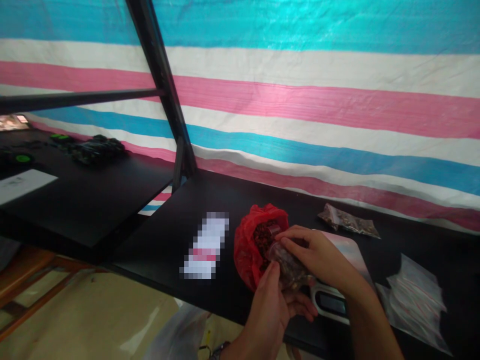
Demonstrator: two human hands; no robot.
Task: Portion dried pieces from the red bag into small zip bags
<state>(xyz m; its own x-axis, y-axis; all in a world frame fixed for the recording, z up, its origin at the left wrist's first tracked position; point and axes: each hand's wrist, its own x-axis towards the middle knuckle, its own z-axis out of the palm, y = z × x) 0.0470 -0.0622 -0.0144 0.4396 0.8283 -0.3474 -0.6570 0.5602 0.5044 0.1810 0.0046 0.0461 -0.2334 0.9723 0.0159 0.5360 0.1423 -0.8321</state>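
Note:
A clear zip bag [292,270] with brown dried bits in it is held between my two hands. My left hand [268,302] supports it from the near side, thumb up against it and fingers curled beneath. From the right, my right hand [318,252] grips the bag's upper edge with thumb and fingers. Just left of them stands an open red plastic bag [245,250], full of small dark brown pieces [263,236]. A small reddish translucent item [275,229] shows in its mouth; its kind is unclear. Partly behind my right hand lies a digital scale [347,245].
Another filled zip bag [348,221] lies behind the scale. Empty zip bags [416,295] are piled at the right. A blurred-out white paper [206,247] lies left on the black table [157,250]. A second table [123,200] and a dark metal post [168,100] stand further left.

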